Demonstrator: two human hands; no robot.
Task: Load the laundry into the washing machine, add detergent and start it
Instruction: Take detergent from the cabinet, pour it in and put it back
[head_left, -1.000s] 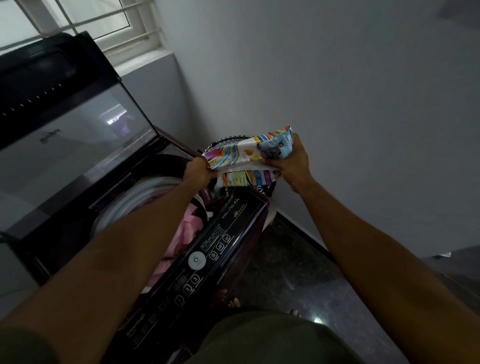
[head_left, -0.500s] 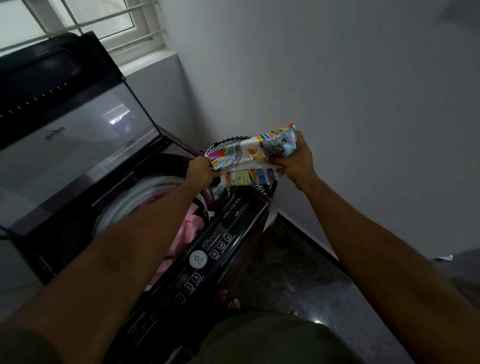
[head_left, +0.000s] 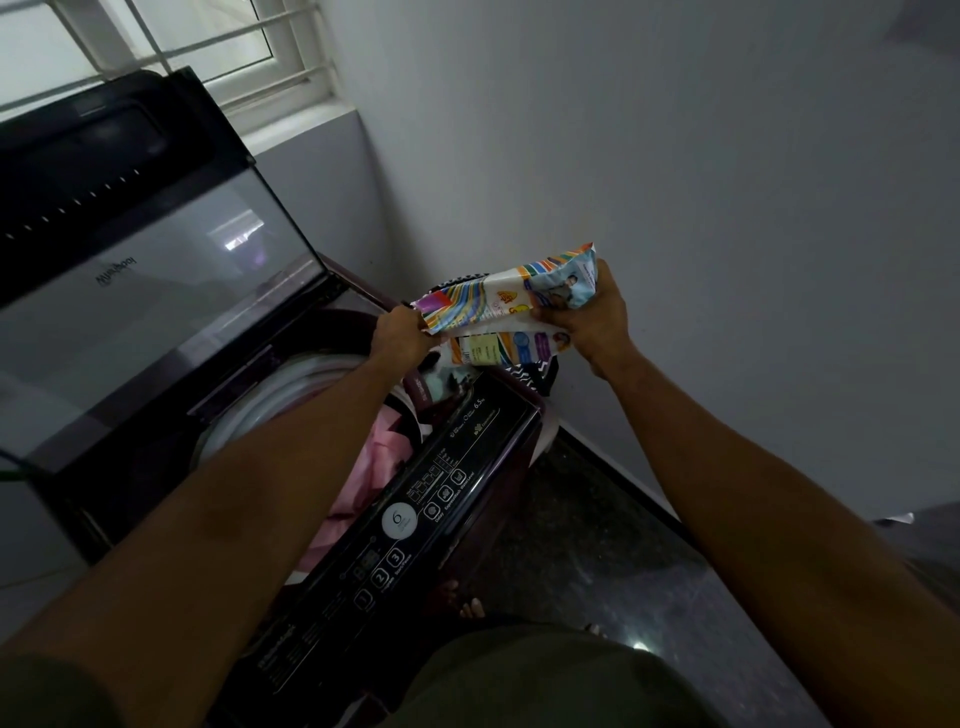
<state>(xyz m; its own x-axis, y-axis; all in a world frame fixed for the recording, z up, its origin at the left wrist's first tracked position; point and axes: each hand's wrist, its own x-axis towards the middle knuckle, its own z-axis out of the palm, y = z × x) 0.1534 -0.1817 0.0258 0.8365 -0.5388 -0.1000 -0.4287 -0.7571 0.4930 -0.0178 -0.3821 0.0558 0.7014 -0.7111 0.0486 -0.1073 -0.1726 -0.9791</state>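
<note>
A colourful detergent packet (head_left: 506, 304) is held sideways above the far right corner of the top-loading washing machine (head_left: 467, 457). My left hand (head_left: 400, 335) grips the packet's left end, and my right hand (head_left: 589, 317) grips its right end. The machine's glass lid (head_left: 145, 270) stands raised at the left. Pink laundry (head_left: 379, 457) lies in the drum, partly hidden by my left forearm. The dark control panel (head_left: 410, 519) with its round dial runs along the machine's front edge.
A white wall (head_left: 675, 208) rises close behind and to the right of the machine. A barred window (head_left: 171, 41) sits at the top left. A black-and-white patterned thing (head_left: 532, 371) shows beyond the machine's right corner. Dark speckled floor (head_left: 597, 545) lies to the right.
Both hands have stayed on the packet and it keeps its place above the machine's corner. Its left end looks slightly more spread between my hands.
</note>
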